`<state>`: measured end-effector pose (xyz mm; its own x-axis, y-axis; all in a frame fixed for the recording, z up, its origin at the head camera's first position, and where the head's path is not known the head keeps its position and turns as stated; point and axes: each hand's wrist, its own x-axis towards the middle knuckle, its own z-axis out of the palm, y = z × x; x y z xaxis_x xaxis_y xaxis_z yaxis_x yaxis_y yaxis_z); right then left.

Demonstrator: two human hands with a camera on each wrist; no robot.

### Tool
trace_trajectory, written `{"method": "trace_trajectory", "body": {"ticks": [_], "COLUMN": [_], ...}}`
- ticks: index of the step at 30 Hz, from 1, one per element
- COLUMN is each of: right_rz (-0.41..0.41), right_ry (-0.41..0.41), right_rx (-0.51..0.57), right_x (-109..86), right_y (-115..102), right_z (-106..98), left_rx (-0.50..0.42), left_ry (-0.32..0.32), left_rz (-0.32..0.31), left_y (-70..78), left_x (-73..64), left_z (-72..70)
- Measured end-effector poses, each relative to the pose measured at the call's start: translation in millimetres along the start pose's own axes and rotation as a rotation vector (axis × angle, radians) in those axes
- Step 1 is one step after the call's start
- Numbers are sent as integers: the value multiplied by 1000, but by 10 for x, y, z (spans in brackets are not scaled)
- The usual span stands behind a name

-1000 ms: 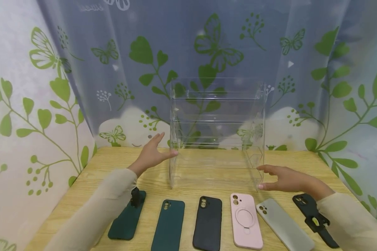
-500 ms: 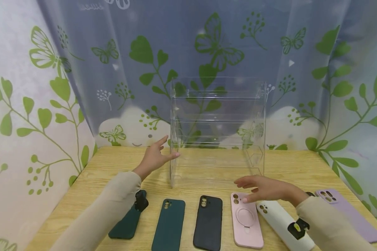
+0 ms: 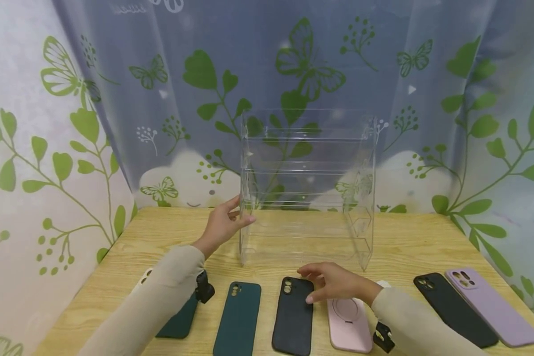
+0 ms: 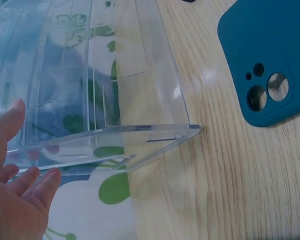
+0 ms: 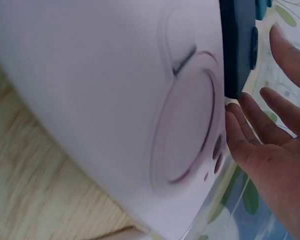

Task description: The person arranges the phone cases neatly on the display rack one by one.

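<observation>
A clear acrylic tiered stand (image 3: 307, 237) stands upright on the table. At its left side panel (image 4: 80, 137) is my left hand (image 3: 220, 222), the thumb on the front side and the loosely bent fingers along the outer side. My right hand (image 3: 335, 283) hovers at the top end of a black phone case (image 3: 292, 321), fingers spread and nothing between them. Under the right forearm lies a pink phone case (image 3: 349, 331) with a ring on its back; its camera end is partly hidden by the hand. A teal phone case (image 3: 237, 321) lies left of the black one.
A dark green phone case (image 3: 178, 324) and a white one (image 3: 146, 275) are partly covered by the left sleeve. Another black case (image 3: 456, 309) and a lilac case (image 3: 494, 306) lie at the right. A patterned curtain (image 3: 182, 123) hangs behind the table (image 3: 409, 247).
My right hand has left the stand's right side and moved left and nearer, over the pink case to the black one. The left hand has closed in slightly on the stand's left panel.
</observation>
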<state>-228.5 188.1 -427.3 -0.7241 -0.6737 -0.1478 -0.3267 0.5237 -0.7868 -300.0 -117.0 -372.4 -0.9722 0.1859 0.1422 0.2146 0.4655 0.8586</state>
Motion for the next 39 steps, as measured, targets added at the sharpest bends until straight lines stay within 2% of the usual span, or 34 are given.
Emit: {"method": "trace_trajectory", "body": {"ticks": [3,7,10,16,23,29,34,39], "right_rz": [0,-29,-11,74,50,11,30,19], "right_ry": [32,55,49,20,22,28,-4,20], "right_rx": [-44,-178,-252,-263,-268,-201,-22,104], "right_x": [71,152,198,264,266,238,206,180], "right_y": [9,20,3,-55,-71,-70,-98,-176], "right_z": [54,119,148,162,136,96,14,-115], "left_rx": [-22,-29,-33,-29,29,54,56,75], "left_ry": [16,48,73,92,52,49,58,67], "left_rz": [-13,-18,-21,-22,-33,-50,-68,-64], "left_y": [-6,-5,1,8,21,59,53,32], "left_x": [16,30,35,28,27,8,6,9], "left_z": [33,67,86,98,8,-34,-40,-47]}}
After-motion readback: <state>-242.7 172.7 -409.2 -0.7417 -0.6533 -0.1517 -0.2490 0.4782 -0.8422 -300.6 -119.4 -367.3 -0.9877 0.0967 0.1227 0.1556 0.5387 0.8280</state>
